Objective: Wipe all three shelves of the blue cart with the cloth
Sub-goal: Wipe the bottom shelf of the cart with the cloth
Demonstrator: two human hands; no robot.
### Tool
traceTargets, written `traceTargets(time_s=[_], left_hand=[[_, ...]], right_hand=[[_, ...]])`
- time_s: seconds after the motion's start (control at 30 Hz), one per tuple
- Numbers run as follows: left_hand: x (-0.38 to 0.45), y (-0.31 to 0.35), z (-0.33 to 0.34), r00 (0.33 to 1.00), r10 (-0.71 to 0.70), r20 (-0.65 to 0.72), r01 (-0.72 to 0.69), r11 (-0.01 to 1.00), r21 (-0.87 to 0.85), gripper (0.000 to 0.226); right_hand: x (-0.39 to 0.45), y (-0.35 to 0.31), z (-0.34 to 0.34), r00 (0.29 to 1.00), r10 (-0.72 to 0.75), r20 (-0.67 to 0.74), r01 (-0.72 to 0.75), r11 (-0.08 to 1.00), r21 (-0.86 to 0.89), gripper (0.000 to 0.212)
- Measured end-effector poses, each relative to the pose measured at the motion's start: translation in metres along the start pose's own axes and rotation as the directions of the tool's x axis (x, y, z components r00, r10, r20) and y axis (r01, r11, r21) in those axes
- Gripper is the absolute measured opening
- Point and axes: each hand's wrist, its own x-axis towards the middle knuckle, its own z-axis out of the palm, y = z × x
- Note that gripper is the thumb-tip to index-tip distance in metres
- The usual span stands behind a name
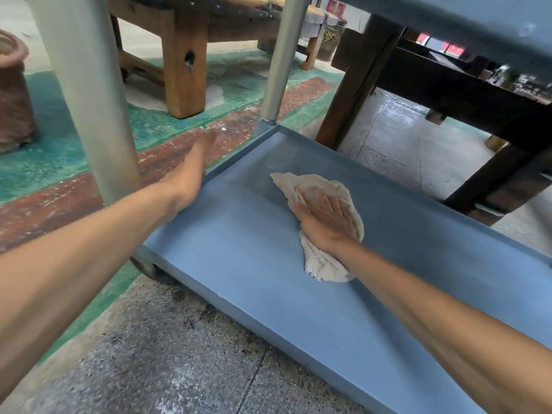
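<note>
The bottom shelf (239,249) of the blue cart fills the middle of the view, low over the floor. A crumpled off-white cloth (322,264) lies on it. My right hand (325,218) presses flat on the cloth, fingers spread and pointing toward the far left corner. My left hand (191,165) rests on the shelf's left rim with fingers straight, holding nothing. The underside of the shelf above (478,28) shows at the top right.
Two grey metal cart posts (277,58) rise at the left side, with a caster (152,268) under the near one. A wooden bench (182,55) and dark wooden table legs (358,82) stand behind. A reddish clay pot (13,94) sits far left.
</note>
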Motion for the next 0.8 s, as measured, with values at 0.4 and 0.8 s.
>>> traceTargets(time_s=[0.4,0.8], left_hand=[[0.023,-0.01,-0.013,0.998,-0.02,0.055,0.034,0.961,-0.275,0.09],[-0.001,-0.017,-0.012,0.968,0.09,0.236,-0.054,0.986,-0.158,0.067]], right_hand=[[0.015,-0.087,0.031,0.707,-0.651,0.276,0.707,0.667,-0.235,0.055],[-0.013,-0.157,0.065,0.992,-0.025,-0.12,0.021,0.999,-0.03,0.063]])
